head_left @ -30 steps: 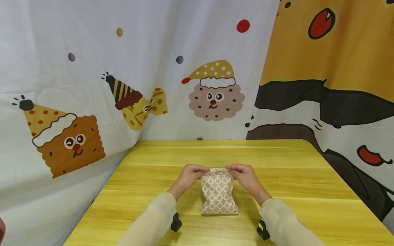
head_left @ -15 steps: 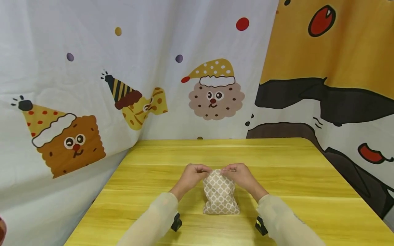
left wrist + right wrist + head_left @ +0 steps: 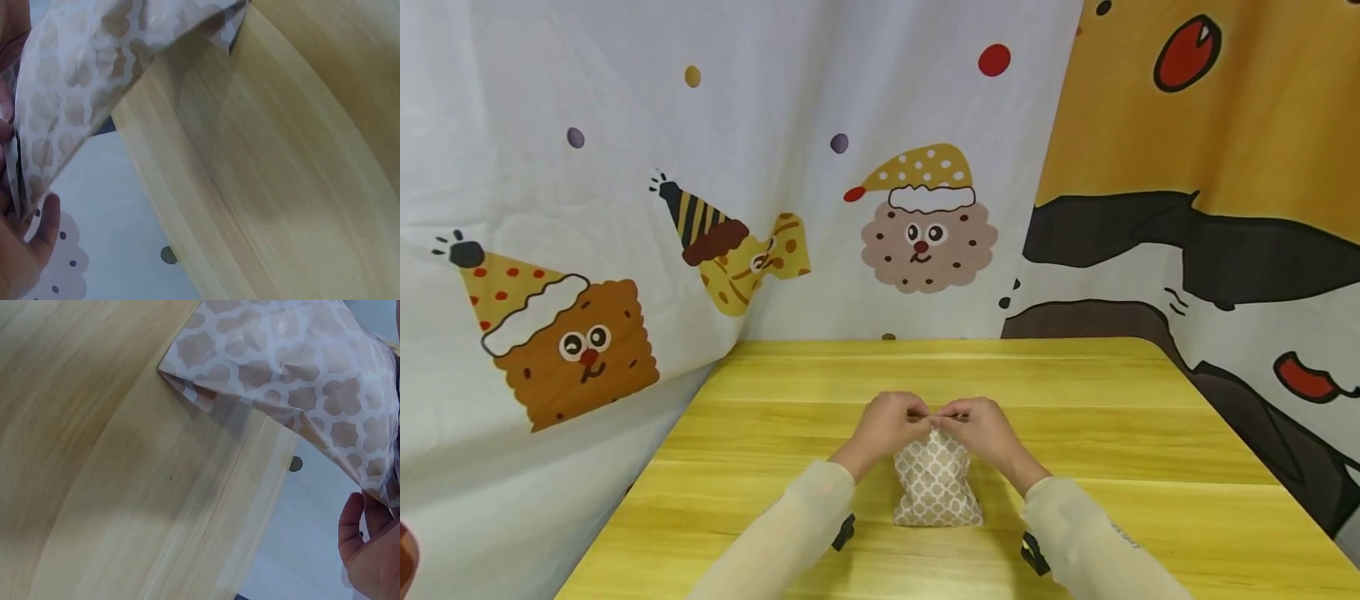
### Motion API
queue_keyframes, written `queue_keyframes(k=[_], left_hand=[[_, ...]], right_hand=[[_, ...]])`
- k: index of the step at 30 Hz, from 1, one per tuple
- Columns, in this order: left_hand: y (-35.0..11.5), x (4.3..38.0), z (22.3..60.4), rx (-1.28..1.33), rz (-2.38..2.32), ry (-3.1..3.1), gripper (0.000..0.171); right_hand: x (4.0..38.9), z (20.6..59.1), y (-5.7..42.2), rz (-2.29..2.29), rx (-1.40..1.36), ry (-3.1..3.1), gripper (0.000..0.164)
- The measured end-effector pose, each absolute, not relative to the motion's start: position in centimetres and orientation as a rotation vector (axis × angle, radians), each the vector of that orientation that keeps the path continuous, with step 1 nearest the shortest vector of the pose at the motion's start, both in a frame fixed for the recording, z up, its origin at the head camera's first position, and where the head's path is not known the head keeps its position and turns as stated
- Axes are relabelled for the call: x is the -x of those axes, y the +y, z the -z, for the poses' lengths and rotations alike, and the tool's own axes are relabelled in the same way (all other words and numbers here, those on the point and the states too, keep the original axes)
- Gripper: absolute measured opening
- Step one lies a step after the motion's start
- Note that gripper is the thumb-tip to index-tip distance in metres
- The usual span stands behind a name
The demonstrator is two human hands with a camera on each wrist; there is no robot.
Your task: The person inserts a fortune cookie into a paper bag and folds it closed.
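A small beige paper bag [image 3: 936, 487] with a white lattice pattern stands on the table, its top drawn in narrower than its base. My left hand [image 3: 891, 425] pinches the left part of the top edge, fingers curled behind and thumb in front. From the other side my right hand [image 3: 988, 429] pinches the same edge, and the two sets of fingertips almost meet at the middle. Both wrist views show the bag's creased side and a pointed bottom corner. The bag's contents are hidden.
The yellow wood-grain table [image 3: 760, 492] runs back to a white curtain [image 3: 805, 100] printed with cartoon biscuits. Dark wrist-worn devices hang below the cuffs, one at the left wrist [image 3: 844, 532] and one at the right wrist [image 3: 1033, 552].
My left hand has slid rightward along the bag's top edge and my right hand a little leftward, bringing the fingertips together. The bag's top has gathered narrower, while its base stays about where it was.
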State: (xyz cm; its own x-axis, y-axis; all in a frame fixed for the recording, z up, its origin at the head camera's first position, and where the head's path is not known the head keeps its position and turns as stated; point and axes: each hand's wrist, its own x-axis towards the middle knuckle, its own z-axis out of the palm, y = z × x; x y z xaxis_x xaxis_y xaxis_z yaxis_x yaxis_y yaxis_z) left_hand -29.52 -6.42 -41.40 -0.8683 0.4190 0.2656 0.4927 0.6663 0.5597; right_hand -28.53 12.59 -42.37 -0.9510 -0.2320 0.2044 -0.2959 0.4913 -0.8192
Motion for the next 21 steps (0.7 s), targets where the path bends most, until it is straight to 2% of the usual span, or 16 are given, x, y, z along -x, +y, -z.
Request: queue_keyframes(k=[5, 11, 16, 21], left_hand=[[-6.9, 29.6, 42.0, 0.717, 0.750, -2.734, 0.009], [-9.8, 30.1, 43.0, 0.606, 0.656, -2.756, 0.014], [-11.3, 30.0, 43.3, 0.517, 0.985, -2.767, 0.014], [-9.4, 29.6, 43.2, 0.618, 1.442, -2.750, 0.029]], right_hand=[[28.3, 42.8, 12.9, -1.353, -0.455, -2.642, 0.005], [28.5, 43.5, 14.0, -1.324, -0.395, -2.669, 0.006], [28.6, 43.7, 14.4, -1.429, -0.347, -2.646, 0.007], [28.6, 43.7, 13.9, -1.545, -0.375, -2.628, 0.009]])
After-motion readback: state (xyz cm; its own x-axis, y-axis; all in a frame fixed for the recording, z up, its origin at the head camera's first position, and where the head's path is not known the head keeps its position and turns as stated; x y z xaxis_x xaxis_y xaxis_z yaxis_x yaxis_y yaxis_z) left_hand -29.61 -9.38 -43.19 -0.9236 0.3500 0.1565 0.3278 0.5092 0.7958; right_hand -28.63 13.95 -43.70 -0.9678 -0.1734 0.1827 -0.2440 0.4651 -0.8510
